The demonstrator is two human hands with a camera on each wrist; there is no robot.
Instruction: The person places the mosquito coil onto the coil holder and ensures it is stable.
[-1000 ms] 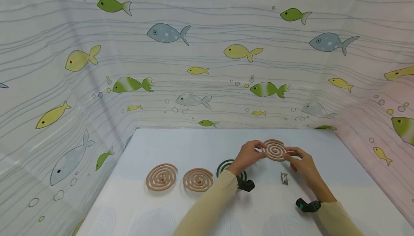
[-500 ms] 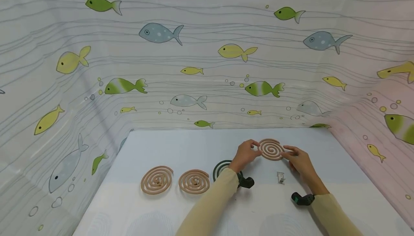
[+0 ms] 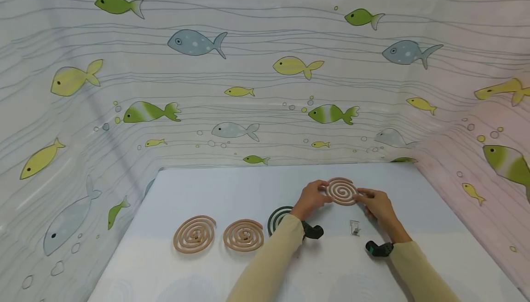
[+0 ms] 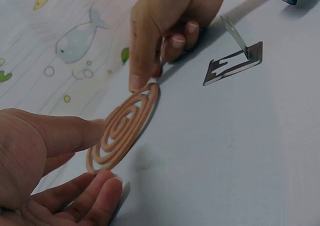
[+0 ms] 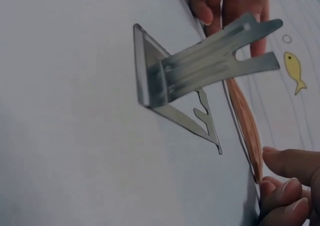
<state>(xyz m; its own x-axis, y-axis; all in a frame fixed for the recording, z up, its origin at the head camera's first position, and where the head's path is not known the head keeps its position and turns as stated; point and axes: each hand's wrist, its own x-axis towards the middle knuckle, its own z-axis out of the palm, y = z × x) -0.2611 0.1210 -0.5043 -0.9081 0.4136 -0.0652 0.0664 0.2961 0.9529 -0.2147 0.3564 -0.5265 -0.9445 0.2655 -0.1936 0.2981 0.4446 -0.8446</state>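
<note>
A light-brown mosquito coil is held at the back of the white table by both hands. My left hand pinches its left edge, thumb on top and fingers below, as the left wrist view shows. At the opposite edge, my right hand grips it between thumb and fingers. The coil appears edge-on in the right wrist view, close over the tabletop. Nearer the front, between the wrists, stands a small metal coil stand, its forked tongue bent up from a flat frame.
Two more brown coils, a left one and a middle one, stand to the left with stands at their centres. A dark green coil is partly hidden under my left forearm. Fish-patterned sheeting walls the table.
The head view has turned slightly right, so the whole scene shifts left. Both hands keep their hold on the coil, which stays at about the same spot over the table.
</note>
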